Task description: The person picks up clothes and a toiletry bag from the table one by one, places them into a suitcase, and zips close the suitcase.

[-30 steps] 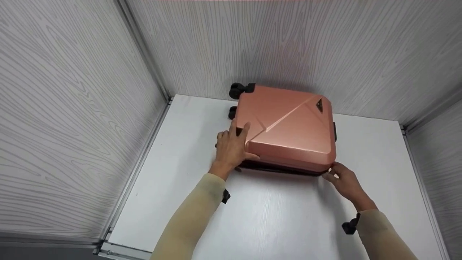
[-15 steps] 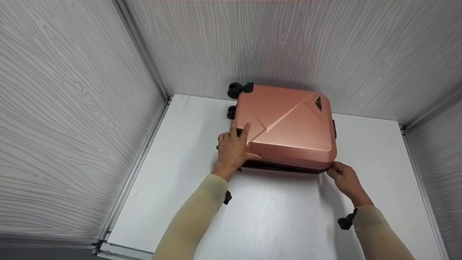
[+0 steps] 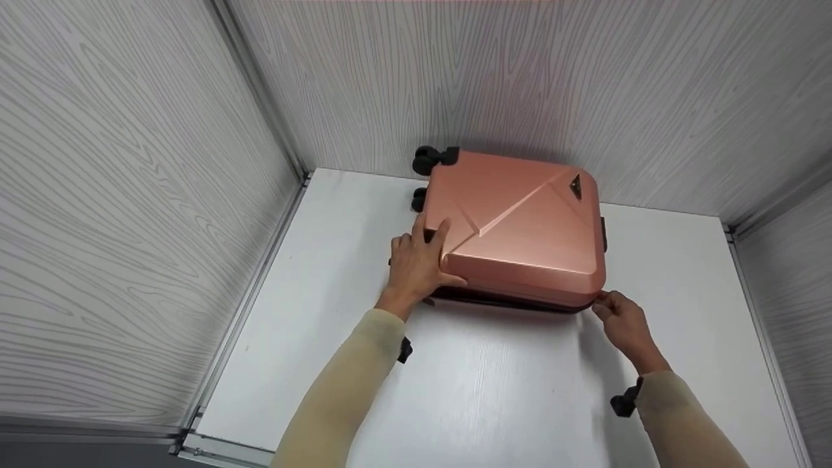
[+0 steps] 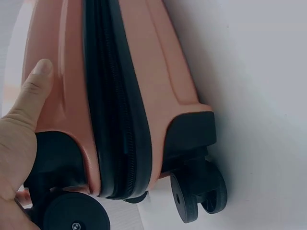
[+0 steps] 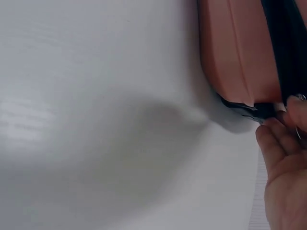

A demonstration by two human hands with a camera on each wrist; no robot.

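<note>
A rose-pink hard-shell suitcase [image 3: 520, 221] lies on its side on the white surface, its black wheels [image 3: 426, 160] pointing left. My left hand [image 3: 415, 266] grips its near left corner by the wheels. Its thumb [image 4: 34, 91] lies along the pink shell in the left wrist view, beside the black zipper band [image 4: 112, 96]. At the near right corner, my right hand [image 3: 625, 325] pinches a small metal zipper pull [image 5: 301, 97] at the end of the zipper. Most of the pull is hidden behind the fingers.
Behind the suitcase rises a grey wood-grain panel [image 3: 403, 78]; another panel [image 3: 110, 214] stands on the left and a third [image 3: 790, 279] on the right. Metal rails [image 3: 244, 305] edge the white surface [image 3: 481, 383]. A small black device [image 3: 625, 402] hangs from the right wrist.
My right thumb and fingers have come together at the suitcase corner, and the hand has shifted slightly. The left hand and the suitcase stay almost where they were.
</note>
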